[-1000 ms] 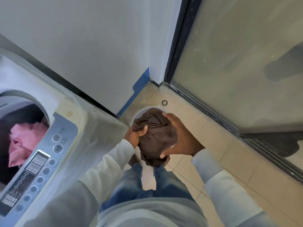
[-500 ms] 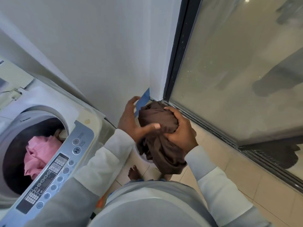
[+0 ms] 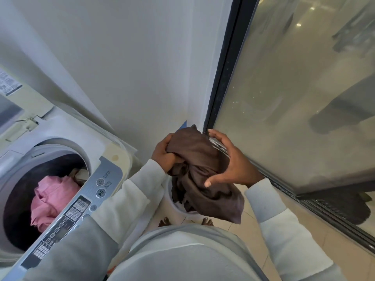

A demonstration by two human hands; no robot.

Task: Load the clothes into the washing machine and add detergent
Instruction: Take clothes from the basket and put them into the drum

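Fingers of the left hand (image 3: 164,154) grip a bunch of the brown cloth (image 3: 199,159) tight. The right hand (image 3: 230,165) curls round the other side of it, with the thumb pressed on the cloth. The brown cloth is in the middle of the frame, up in the air over a white bucket (image 3: 172,200) on the floor (image 3: 253,230). One end hangs down. At the lower left the washing machine (image 3: 60,126) is open, with a pink cloth (image 3: 52,197) inside its tub. A glass door (image 3: 304,98) fills the right side.
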